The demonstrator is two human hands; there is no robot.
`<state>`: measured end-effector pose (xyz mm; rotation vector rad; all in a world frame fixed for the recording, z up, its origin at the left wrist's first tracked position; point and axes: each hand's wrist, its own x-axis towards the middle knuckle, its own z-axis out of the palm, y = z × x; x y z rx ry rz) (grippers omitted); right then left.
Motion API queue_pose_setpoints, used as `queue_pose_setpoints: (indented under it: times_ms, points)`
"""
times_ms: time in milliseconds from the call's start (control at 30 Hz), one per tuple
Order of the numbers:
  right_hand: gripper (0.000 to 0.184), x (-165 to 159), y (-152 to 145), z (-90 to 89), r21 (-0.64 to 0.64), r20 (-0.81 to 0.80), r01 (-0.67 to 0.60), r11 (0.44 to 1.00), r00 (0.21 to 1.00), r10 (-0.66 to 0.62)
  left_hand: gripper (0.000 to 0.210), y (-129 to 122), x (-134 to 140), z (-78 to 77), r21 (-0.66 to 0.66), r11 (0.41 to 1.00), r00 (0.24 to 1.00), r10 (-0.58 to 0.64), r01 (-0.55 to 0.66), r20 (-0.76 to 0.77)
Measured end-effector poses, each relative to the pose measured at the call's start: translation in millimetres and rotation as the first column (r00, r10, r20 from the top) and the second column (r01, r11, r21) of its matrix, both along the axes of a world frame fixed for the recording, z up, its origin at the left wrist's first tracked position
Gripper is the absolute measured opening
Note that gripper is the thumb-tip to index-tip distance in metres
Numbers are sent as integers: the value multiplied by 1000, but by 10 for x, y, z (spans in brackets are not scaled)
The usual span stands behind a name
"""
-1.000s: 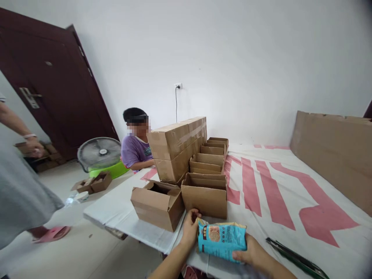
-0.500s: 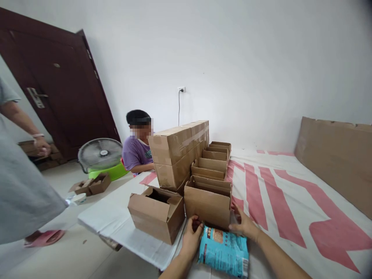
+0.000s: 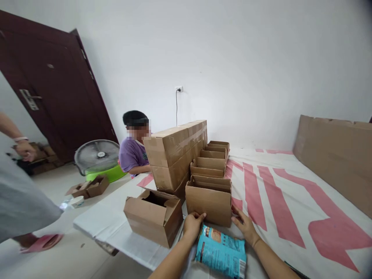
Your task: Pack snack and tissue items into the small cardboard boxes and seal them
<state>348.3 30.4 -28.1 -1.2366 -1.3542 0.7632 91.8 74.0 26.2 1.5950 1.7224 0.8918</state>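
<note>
An open-topped cardboard box point(image 3: 209, 203) stands upright in front of me, its flaps raised. My left hand point(image 3: 193, 225) is closed at its lower left corner, thumb against the near face. At the lower right edge my right hand point(image 3: 245, 224) grips the same box, some fingers partly hidden around the side. Between my forearms a turquoise printed food packet point(image 3: 222, 252) lies flat on the table, just below the box. Another open cardboard box point(image 3: 148, 221) sits left of my left hand.
Several open boxes point(image 3: 207, 164) run in a row behind mine, beside a stack of taped cartons point(image 3: 174, 155). A person in purple point(image 3: 132, 155) sits beyond the stack; another in grey point(image 3: 23, 197) stands left. A fan point(image 3: 100, 155) and a large cardboard sheet point(image 3: 334, 155) are around.
The box in my hands has shifted very slightly, and my left hand's fingers have moved up onto its near face. The view has turned a little. The standing person has moved left.
</note>
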Motion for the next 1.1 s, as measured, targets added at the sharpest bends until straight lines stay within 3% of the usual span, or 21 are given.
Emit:
queue_pose_setpoints:
  times_ms: [300,467,733,1100]
  points:
    - [77,16,28,-28,12,-35,87,996,996,-86,30,300,115,-130,-67,994,994,-87,82,-61]
    - [78,8,18,-3,7,-37,88,996,995,-88,32,450,180,-106,-117,989,990,-100,89,-97]
    - [79,-12,-2,35,-6,-13,99,995,995,-99,32,617,296,44,-160,980,978,-144,120,-149]
    - [76,-48,-25,71,10,-22,132,991,991,-132,32,713,452,393,-142,983,952,-148,113,-269]
